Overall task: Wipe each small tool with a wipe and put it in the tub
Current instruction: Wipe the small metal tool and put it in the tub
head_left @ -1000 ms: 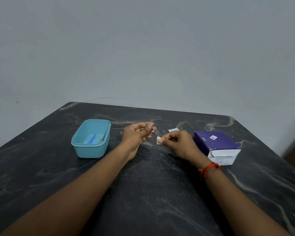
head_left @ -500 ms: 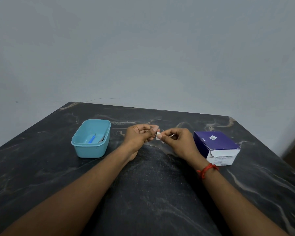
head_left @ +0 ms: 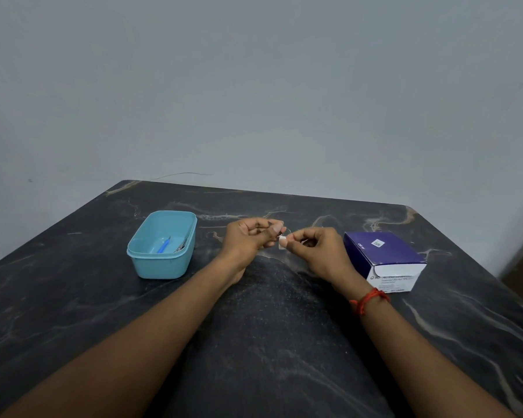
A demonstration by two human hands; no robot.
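Left hand: your left hand (head_left: 251, 239) is closed in a pinch on the tool (head_left: 278, 235), thumb against curled fingers, above the middle of the desk (head_left: 73, 297).
Right hand: your right hand (head_left: 317, 251) pinches the folded white wipe (head_left: 282, 242) between thumb and forefinger, and the wipe touches the tool's exposed end.
Tool place: it is held in the air between your two hands, nearer the far edge than the near edge, with the tub to its left.
Tool axis: only a dark sliver shows. The long axis seems to run left to right, roughly along the far edge, with the free end towards your right hand. You cannot tell tip from handle here.
Tub: the tub (head_left: 151, 267) stands left of your left hand and apart from it, and it holds a blue tool (head_left: 162, 247) and a metal tool (head_left: 180, 246).
Risk, slip: the tool is thin and your grip covers little of it, so a pull from the wipe along the axis could drag it out of your pinch onto the desk.
Risk, prick: if the free end is sharp, pushing the wipe onto it end-on could drive it through into your fingertip.
Risk, missed part: the part under your left fingers gets no wiping unless you shift your grip.
Box: the box (head_left: 384, 251) sits right of your right hand.
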